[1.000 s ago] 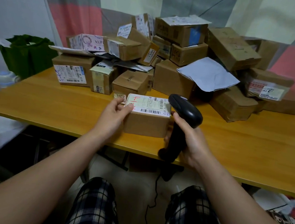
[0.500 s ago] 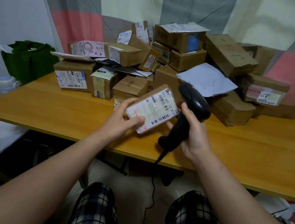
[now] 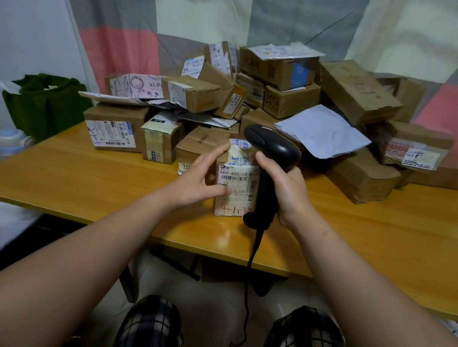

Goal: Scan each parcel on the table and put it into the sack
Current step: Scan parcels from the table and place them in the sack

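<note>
Back on the table (image 3: 78, 179) near its front edge, after hanging tilted half a second ago, the parcel (image 3: 233, 202) stands on end before the pile of boxes (image 3: 357, 91); the green sack (image 3: 44, 104) sits far left. Scanning is the step in hand: the right hand (image 3: 285, 191) wraps the scanner (image 3: 273, 147) handle, the left hand (image 3: 195, 181) pinches the parcel's left edge. Next, likely: aim the head at the barcode (image 3: 233, 178)

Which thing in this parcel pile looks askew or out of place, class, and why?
The long brown cardboard box, upper right, lies tilted rather than flat; a creased white envelope slopes loosely below it.
</note>
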Demonstrator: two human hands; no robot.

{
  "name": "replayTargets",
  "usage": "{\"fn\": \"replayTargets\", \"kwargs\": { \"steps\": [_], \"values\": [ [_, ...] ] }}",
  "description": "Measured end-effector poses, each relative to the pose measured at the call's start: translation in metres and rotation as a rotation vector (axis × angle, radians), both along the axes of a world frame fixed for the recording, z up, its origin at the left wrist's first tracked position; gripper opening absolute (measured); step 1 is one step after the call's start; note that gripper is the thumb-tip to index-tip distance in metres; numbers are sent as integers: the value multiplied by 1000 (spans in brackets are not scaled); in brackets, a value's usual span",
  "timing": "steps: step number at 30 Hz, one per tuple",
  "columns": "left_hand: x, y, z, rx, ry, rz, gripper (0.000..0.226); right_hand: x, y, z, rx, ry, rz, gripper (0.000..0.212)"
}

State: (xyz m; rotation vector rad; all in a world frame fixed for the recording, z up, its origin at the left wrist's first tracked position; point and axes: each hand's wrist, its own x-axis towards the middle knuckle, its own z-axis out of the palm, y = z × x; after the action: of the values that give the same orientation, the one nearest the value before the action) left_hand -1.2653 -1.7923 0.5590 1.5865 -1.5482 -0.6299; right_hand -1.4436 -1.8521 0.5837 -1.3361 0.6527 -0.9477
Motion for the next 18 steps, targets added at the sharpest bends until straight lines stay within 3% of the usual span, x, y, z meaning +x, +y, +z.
{"fn": "replayTargets", "kwargs": {
  "steps": [6, 9, 13, 18],
  "values": [
    [8, -13, 2, -15, -155, 66, 69, -7, 2, -2, -21, -17, -18, 9],
    [-2, -25, 5, -57, -118, 56, 69, -20, 8, -9, -37, -54, -71, 12],
    [-12, -38, -4, -57, -54, 108, 70, -44, 9, -24, -16, 61, -126, 7],
    [-14, -35, -12, -35, -87, 111, 93, -64, 17, -41, -143, 242, -218, 10]
  ]
}}
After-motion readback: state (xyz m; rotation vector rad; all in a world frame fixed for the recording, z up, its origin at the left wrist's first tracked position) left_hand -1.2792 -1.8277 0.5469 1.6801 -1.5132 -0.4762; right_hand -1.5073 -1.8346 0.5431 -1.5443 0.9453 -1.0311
